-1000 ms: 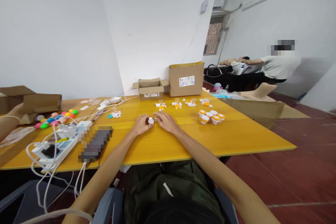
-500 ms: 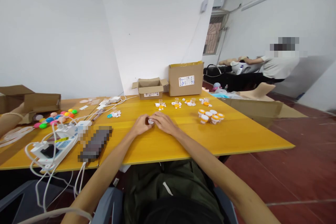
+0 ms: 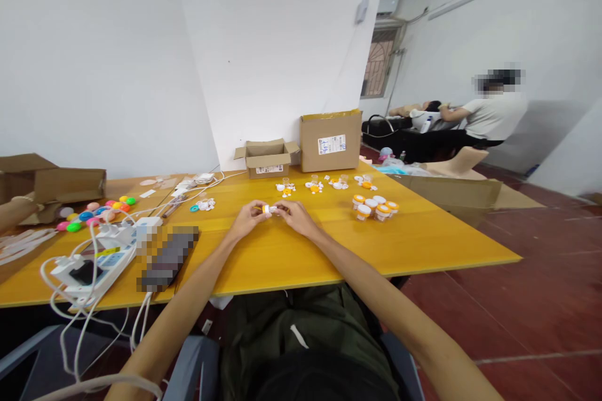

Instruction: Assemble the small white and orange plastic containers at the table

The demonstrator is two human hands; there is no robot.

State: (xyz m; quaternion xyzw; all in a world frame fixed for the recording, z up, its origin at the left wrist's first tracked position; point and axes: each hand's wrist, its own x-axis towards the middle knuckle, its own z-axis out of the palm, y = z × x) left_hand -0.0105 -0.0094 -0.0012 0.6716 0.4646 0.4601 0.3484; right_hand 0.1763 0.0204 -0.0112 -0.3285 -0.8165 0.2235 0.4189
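Observation:
Above the middle of the table, my left hand [image 3: 249, 220] is closed on a small orange-and-white plastic piece [image 3: 267, 209]. My right hand [image 3: 295, 219] pinches the white end of that piece from the other side; its exact kind is too small to make out. Beyond my hands lie little groups of white and orange plastic parts, such as one pile [image 3: 288, 190] and another pile [image 3: 338, 184], each beside a clear cup. To the right stand several small clear jars [image 3: 376, 205] with white and orange tops, grouped together.
An open carton [image 3: 269, 170] and a taller closed carton [image 3: 331, 144] stand at the back. On the left are a power strip [image 3: 106, 263] with cables, a dark phone-like device [image 3: 170, 258] and several colourful balls [image 3: 87, 216]. A co-worker's arm [image 3: 16, 216] reaches in; another person [image 3: 493, 114] sits far right.
My hands have drawn slightly apart and turned the held piece, so its orange and white sides now show instead of a clear round end.

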